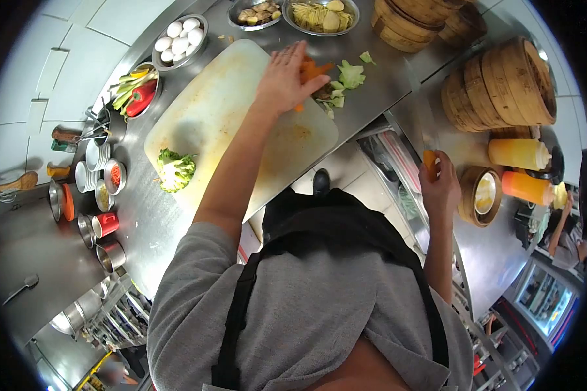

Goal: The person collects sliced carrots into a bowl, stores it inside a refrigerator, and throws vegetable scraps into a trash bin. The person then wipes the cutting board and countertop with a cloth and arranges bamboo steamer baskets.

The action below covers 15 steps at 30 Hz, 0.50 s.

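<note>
My left hand [284,78] lies across the far right edge of the white cutting board [209,111], fingers stretched out and thumb apart. Against its palm side are orange carrot pieces [314,69], partly covered by the hand. Pale green leaf scraps [351,75] lie just beyond them on the steel counter. Off to the right, my right hand [442,186] is closed around the orange handle of a knife [430,161], its blade pointing away from me. A piece of broccoli [176,171] rests at the board's left corner.
Bowls of eggs [179,39], ginger-like chunks [257,14] and noodle-like yellow strips [323,16] line the back. Peppers [141,98] stand left, near a red cup [105,225]. Bamboo steamers [499,85] and sauce bottles [518,154] are right. Another person [566,238] is far right.
</note>
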{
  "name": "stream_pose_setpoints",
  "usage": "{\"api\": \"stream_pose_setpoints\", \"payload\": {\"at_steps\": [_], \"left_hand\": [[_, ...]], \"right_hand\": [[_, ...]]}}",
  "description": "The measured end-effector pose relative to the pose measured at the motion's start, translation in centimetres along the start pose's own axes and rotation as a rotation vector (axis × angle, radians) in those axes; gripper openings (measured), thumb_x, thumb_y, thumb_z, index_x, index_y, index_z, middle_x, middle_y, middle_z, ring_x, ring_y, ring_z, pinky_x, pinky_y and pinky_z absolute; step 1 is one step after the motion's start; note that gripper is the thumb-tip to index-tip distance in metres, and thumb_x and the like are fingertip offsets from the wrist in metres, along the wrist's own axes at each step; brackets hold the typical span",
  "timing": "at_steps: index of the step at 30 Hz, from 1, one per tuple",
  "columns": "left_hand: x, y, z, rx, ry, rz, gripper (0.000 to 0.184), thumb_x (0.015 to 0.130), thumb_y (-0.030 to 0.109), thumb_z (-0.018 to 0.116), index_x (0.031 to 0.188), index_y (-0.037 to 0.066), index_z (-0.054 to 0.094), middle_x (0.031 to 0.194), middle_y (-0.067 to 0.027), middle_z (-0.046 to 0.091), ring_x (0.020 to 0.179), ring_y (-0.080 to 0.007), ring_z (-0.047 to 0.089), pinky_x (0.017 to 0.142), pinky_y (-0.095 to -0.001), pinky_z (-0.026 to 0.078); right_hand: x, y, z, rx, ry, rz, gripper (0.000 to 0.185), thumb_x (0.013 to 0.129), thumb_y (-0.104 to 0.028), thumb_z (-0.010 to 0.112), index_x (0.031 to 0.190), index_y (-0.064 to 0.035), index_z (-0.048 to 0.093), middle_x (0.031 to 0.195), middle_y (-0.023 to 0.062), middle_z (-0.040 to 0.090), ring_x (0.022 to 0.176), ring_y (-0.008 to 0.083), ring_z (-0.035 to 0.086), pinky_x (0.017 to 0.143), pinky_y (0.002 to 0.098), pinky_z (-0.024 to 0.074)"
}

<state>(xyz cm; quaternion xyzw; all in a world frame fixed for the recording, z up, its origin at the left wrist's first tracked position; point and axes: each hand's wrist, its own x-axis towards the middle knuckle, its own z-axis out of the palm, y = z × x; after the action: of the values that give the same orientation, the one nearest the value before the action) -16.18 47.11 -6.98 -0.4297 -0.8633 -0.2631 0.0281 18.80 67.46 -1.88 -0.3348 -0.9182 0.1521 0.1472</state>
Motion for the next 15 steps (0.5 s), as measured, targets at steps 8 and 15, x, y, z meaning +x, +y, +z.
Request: {"api": "stream_pose_setpoints", "payload": {"at_steps": [8, 15], "left_hand": [[-0.7, 0.1, -2.0, -0.459, 0.316, -0.046, 0.067, 0.094, 0.041, 0.068, 0.143, -0.001, 0.049, 0.15, -0.022, 0.047, 0.134, -0.0383, 0.048, 0.114, -0.0468, 0.034], [-7.4, 1.5, -2.7, 0.242, -0.024, 0.0, 0.09, 0.089, 0.062, 0.062, 0.154, 0.005, 0.036, 0.158, -0.0226, 0.036, 0.149, -0.036, 0.03, 0.122, -0.052, 0.021]], "right_hand": [[3.4, 1.8, 3.3, -0.129, 0.011, 0.005, 0.039, 0.089, -0.03, 0.071, 0.124, -0.0136, 0.061, 0.111, 0.0141, 0.069, 0.092, 0.0371, 0.07, 0.076, 0.0455, 0.0565], [3.8, 3.4, 3.4, -0.105, 0.0, -0.005, 0.039, 0.09, -0.032, 0.071, 0.123, -0.0131, 0.062, 0.11, 0.0124, 0.069, 0.092, 0.0357, 0.07, 0.076, 0.0448, 0.0565]]}}
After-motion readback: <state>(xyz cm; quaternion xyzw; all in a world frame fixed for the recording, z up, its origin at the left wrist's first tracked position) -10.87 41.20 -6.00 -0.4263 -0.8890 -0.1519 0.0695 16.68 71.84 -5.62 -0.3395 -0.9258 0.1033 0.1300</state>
